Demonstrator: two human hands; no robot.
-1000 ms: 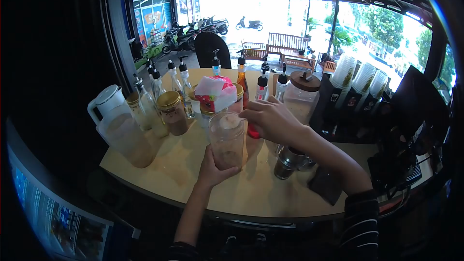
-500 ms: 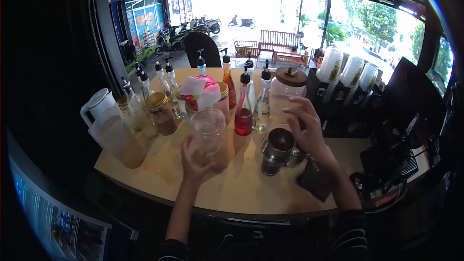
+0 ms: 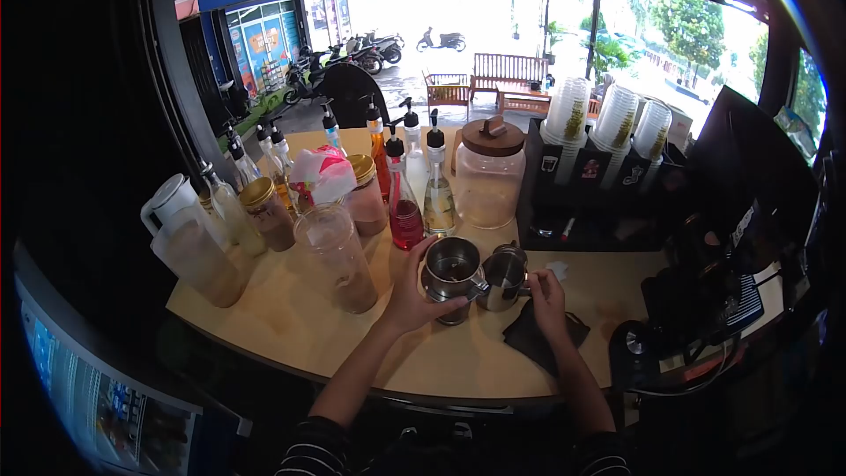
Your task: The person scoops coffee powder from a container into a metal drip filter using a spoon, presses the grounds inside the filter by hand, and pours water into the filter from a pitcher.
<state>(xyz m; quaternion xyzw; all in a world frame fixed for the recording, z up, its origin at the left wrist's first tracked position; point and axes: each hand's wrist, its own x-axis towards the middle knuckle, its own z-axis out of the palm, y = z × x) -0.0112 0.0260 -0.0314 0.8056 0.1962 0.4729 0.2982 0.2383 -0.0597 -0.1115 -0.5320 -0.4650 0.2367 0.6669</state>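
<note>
My left hand [image 3: 410, 298] curls around the left side of a shiny metal cup [image 3: 454, 263], its thumb in front and fingers behind. This cup has a small side handle and sits on top of another vessel, mostly hidden by my hand. Just to the right stands a small steel pitcher [image 3: 502, 284], close against the cup. My right hand [image 3: 548, 298] pinches the pitcher's handle at its right side. A dark folded cloth [image 3: 542, 335] lies under my right wrist. Left of my left hand is a tall clear plastic container [image 3: 339, 260].
Several pump bottles, one with red syrup [image 3: 406, 220], line the back. Behind the cup stands a wood-lidded jar [image 3: 491, 185]. Stacked plastic cups [image 3: 567, 113] fill a black holder [image 3: 590, 185]. A plastic jug [image 3: 198, 251] is at left; a gold-lidded jar [image 3: 267, 213] stands nearby.
My left hand has left the clear plastic container's side and moved right onto the metal cup. My right hand has come down from above the cup to the pitcher's handle. The view has shifted right.
</note>
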